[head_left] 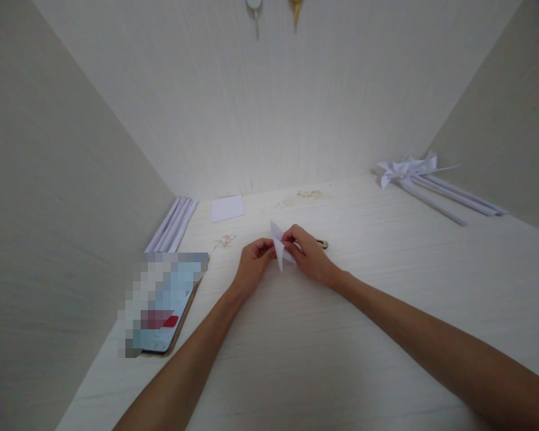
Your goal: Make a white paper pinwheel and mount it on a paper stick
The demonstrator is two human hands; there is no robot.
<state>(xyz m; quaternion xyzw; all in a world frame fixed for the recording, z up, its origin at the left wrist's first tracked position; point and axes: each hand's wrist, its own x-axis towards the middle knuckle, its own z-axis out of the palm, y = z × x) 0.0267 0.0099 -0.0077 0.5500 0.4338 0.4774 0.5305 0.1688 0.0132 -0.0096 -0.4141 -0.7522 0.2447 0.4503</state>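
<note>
A small folded piece of white paper (277, 245) is held up between my two hands, its pointed corners sticking out above and below the fingers. My left hand (254, 261) pinches its left side between thumb and fingers. From the right, my right hand (306, 254) grips the same paper, fingers curled and thumb pressed to it. Part of the paper is hidden behind the fingers. Just beyond my right hand lies a small tan object with a slot and dark edge (323, 244), mostly covered by the hand.
A phone (175, 305), partly blurred, lies left. Rolled white paper sticks (173, 224) rest behind it, beside a white paper sheet (227, 208). Paper pinwheels (406, 169) on paper sticks (453, 194) lie far right. Walls enclose the white table (296, 353); hooks (254, 5) hang above.
</note>
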